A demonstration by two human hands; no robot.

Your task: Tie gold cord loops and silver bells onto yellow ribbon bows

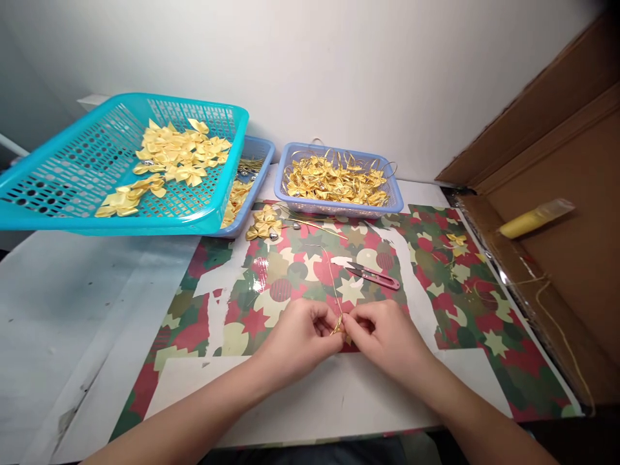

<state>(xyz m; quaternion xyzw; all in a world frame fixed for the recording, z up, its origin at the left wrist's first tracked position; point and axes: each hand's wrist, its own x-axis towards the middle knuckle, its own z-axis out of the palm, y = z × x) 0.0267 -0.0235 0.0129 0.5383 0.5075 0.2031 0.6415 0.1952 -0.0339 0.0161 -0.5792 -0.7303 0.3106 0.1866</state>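
My left hand (303, 336) and my right hand (387, 336) meet low in the middle of the view, fingertips pinched together. Between them is a gold cord (338, 323), looped at the fingers, with one thin end running up and away over the patterned sheet. Whether anything else sits inside the fingers is hidden. Beyond my right hand lies a pair of pink-handled thread snips (375, 276). Further back, a small pile of yellow ribbon bows (264, 223) rests beside silver bells or beads (297, 226) and loose gold cords (322, 228).
A turquoise basket (62, 223) of yellow bows stands at left, overlapping a blue basket (264, 171). Another blue basket (339, 208) holds bows with gold loops. At right are a cardboard wall (571, 271), a yellow thread spool (530, 219) and a loose bow (456, 239).
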